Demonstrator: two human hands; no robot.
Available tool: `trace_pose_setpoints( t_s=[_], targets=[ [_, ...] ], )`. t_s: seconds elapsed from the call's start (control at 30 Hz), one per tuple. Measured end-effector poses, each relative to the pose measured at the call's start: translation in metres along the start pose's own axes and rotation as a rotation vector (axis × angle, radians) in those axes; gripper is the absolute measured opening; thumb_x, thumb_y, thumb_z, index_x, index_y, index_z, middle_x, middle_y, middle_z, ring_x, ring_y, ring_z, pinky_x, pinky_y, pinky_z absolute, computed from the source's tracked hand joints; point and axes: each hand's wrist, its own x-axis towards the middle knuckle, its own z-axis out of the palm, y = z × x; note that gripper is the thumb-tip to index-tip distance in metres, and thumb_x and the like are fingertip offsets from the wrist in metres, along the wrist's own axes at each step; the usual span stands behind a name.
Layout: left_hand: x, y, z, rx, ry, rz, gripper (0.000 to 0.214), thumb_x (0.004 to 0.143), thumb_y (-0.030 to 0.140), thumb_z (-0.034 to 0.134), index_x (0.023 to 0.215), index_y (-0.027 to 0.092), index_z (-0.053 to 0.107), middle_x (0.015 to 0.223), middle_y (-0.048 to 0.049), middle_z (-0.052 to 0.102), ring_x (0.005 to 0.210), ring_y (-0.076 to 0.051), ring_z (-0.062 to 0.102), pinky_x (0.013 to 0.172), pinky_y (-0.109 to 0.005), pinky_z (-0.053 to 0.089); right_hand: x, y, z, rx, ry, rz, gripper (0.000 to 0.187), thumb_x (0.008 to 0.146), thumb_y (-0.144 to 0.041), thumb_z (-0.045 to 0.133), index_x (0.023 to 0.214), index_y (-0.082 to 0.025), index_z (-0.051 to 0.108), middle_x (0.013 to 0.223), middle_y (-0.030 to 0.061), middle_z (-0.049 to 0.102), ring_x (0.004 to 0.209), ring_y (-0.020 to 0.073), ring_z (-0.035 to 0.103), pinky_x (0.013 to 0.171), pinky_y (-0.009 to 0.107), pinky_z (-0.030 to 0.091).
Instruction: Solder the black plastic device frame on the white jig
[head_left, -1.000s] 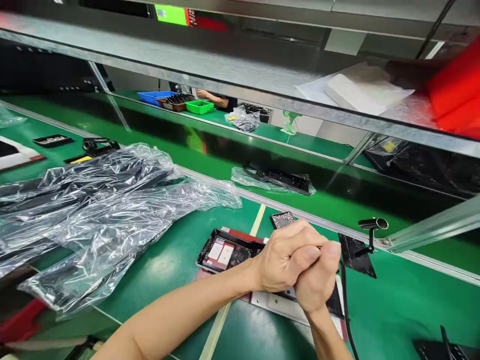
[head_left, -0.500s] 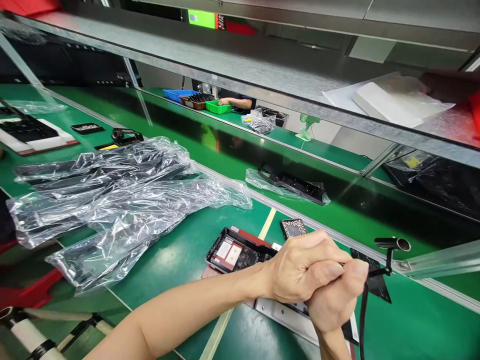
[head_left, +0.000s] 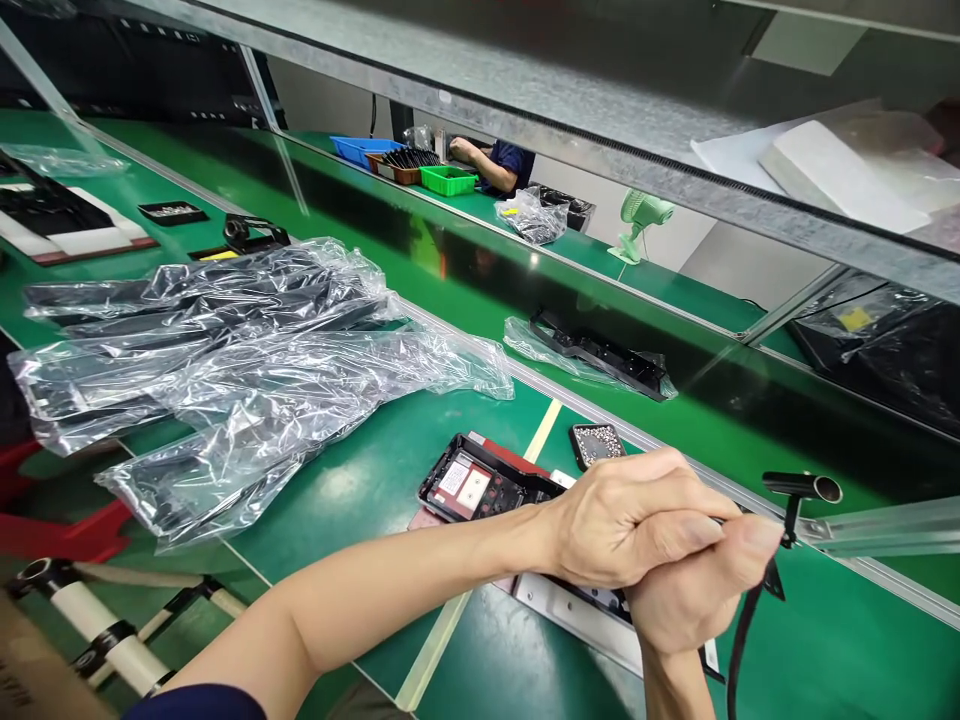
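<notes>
Both fists in, just right of centre frame. Left grip [head_left: 637, 515] closed, fingers curled, pressed on top of right grip [head_left: 694, 600], which is closed too. Sliver of something dark between the thumbs and fingers; can't tell what, fingers cover it. Thick black cable [head_left: 739, 650] drops beside the right grip to the bottom edge of the frame; can't tell if it's in hand.

Shallow black plastic housing [head_left: 517, 492] sits at centre frame, behind and below the fists and partly hidden by them, on a red-and-white fixture [head_left: 577, 613] on the green bench [head_left: 360, 455]. Left end of the housing is uncovered, white label showing inside.

Small black tray of tiny silver pieces [head_left: 596, 440] just above my left knuckles. Black tubular holder on an upright [head_left: 802, 487] near the fists, right of frame. Clear plastic bags with long black parts [head_left: 285, 350] fill the left. Co-worker's hand [head_left: 465, 150] top centre, beside the bright green plastic bin [head_left: 448, 181].
</notes>
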Motion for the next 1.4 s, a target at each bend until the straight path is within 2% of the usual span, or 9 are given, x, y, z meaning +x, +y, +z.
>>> trace_pose_setpoints(
  t_s=[0.37, 0.53, 0.73, 1.0, 1.23, 1.4],
  targets=[
    [0.0006, -0.0035, 0.0014, 0.009, 0.014, 0.018, 0.049, 0.109, 0.046, 0.036, 0.112, 0.011, 0.070, 0.102, -0.0115, 0.072, 0.094, -0.018, 0.064, 0.090, -0.032, 0.057, 0.0009, -0.0024, 0.0038, 0.053, -0.022, -0.030, 0.061, 0.107, -0.051, 0.032, 0.062, -0.020, 0.058, 0.060, -0.0006, 0.044, 0.057, 0.0138, 0.045, 0.053, 0.032, 0.036],
    [0.0027, 0.0004, 0.0004, 0.016, 0.009, 0.000, 0.053, 0.109, 0.048, 0.033, 0.108, 0.010, 0.070, 0.100, -0.0123, 0.072, 0.091, -0.018, 0.063, 0.088, -0.032, 0.057, 0.0004, -0.0008, 0.0010, 0.000, -0.022, 0.002, 0.065, 0.105, -0.058, 0.031, 0.055, -0.020, 0.050, 0.056, -0.0004, 0.041, 0.054, 0.0140, 0.041, 0.049, 0.032, 0.033],
    [-0.0017, -0.0047, 0.0044, 0.018, 0.010, 0.003, 0.052, 0.110, 0.047, 0.031, 0.112, 0.011, 0.070, 0.104, -0.0114, 0.072, 0.097, -0.018, 0.063, 0.092, -0.032, 0.056, -0.0008, -0.0021, 0.0051, 0.002, -0.007, 0.031, 0.070, 0.104, -0.059, 0.029, 0.055, -0.019, 0.059, 0.057, 0.0006, 0.038, 0.056, 0.0151, 0.046, 0.050, 0.032, 0.034],
    [-0.0018, -0.0044, 0.0038, 0.009, 0.020, 0.029, 0.049, 0.110, 0.042, 0.032, 0.113, 0.011, 0.070, 0.108, -0.0098, 0.074, 0.097, -0.018, 0.063, 0.094, -0.032, 0.055, -0.0014, -0.0023, 0.0053, -0.017, 0.029, 0.037, 0.069, 0.103, -0.060, 0.032, 0.058, -0.019, 0.064, 0.053, 0.0002, 0.037, 0.052, 0.0145, 0.044, 0.047, 0.031, 0.036],
    [0.0000, -0.0021, 0.0030, 0.000, 0.006, -0.012, 0.054, 0.110, 0.047, 0.029, 0.110, 0.012, 0.070, 0.106, -0.0105, 0.075, 0.095, -0.019, 0.064, 0.093, -0.034, 0.056, -0.0008, -0.0043, 0.0030, -0.043, -0.008, 0.047, 0.066, 0.102, -0.062, 0.033, 0.066, -0.021, 0.070, 0.059, 0.0029, 0.047, 0.058, 0.0174, 0.050, 0.051, 0.034, 0.041],
    [0.0027, 0.0009, 0.0013, 0.022, 0.008, -0.006, 0.058, 0.109, 0.049, 0.027, 0.105, 0.011, 0.070, 0.100, -0.0117, 0.074, 0.091, -0.019, 0.064, 0.089, -0.034, 0.057, -0.0001, -0.0035, 0.0050, 0.025, -0.036, 0.036, 0.068, 0.104, -0.059, 0.029, 0.061, -0.019, 0.062, 0.060, 0.0021, 0.044, 0.059, 0.0162, 0.047, 0.053, 0.034, 0.040]
  ],
)
